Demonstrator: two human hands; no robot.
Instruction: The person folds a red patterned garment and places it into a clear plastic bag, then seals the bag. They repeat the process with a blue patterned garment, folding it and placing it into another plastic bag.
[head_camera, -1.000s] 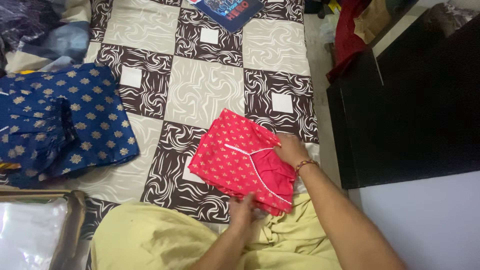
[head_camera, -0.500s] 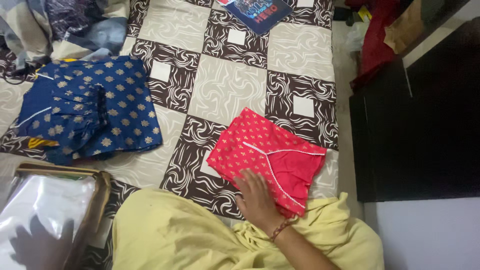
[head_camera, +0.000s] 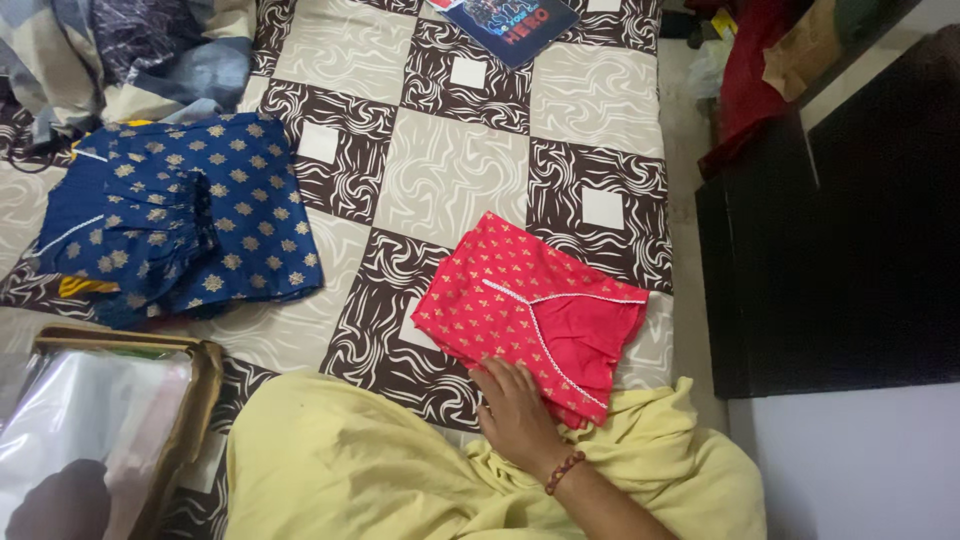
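Right hand (head_camera: 515, 408) flat on folded red garment (head_camera: 530, 310), left hand (head_camera: 55, 505) seemingly behind clear bag (head_camera: 100, 420)

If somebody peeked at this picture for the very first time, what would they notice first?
The bright red folded garment with little gold motifs jumps out, lying on the brown-and-beige patterned bedsheet near its right edge. The right hand rests flat on the garment's near edge, a beaded bracelet at the wrist. Off to the left lies a blue folded garment with gold motifs.
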